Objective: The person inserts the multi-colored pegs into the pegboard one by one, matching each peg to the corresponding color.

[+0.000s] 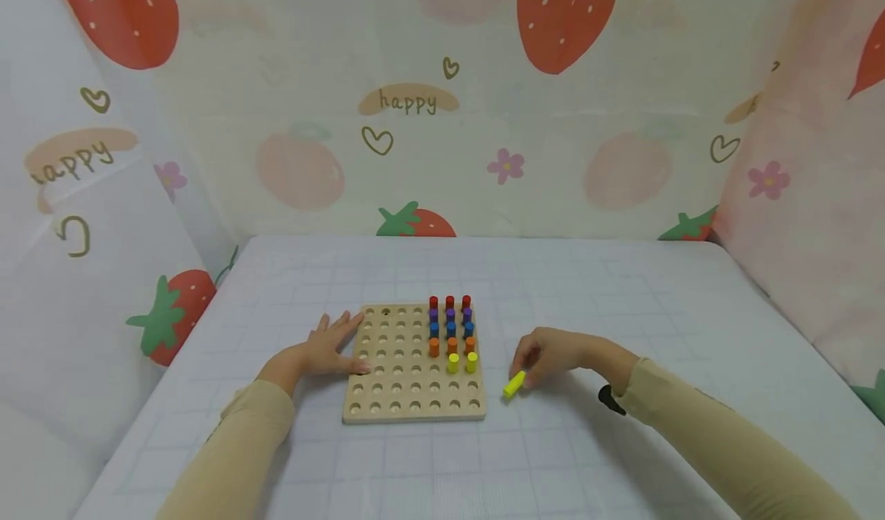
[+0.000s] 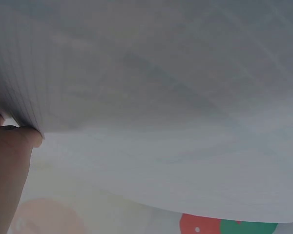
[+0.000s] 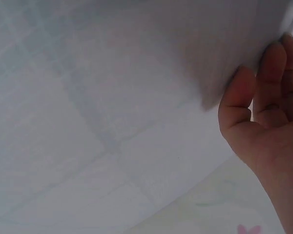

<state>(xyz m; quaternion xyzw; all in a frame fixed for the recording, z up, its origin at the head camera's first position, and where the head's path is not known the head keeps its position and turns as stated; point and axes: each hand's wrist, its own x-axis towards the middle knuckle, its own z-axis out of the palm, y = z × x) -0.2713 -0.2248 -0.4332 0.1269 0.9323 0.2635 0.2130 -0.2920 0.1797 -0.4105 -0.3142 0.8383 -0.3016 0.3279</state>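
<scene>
A wooden pegboard (image 1: 415,418) with rows of round holes lies on the table. My left hand (image 1: 325,351) rests on its left edge, thumb and fingers spread. To the right of the board, my right hand (image 1: 553,353) pinches a yellow peg (image 1: 514,385) at one end, low over the table. The peg tilts toward the board. In the right wrist view my right hand (image 3: 268,117) has bent fingers, and the peg is hidden. Only part of my left hand (image 2: 12,156) shows in the left wrist view, without the board.
On the board's right side stand three red pegs (image 1: 449,303), then purple pegs (image 1: 451,316), blue pegs (image 1: 451,330) and orange pegs (image 1: 452,346), three each. Two yellow pegs (image 1: 452,363) stand in front of them. A pale gridded cloth (image 1: 588,458) covers the table.
</scene>
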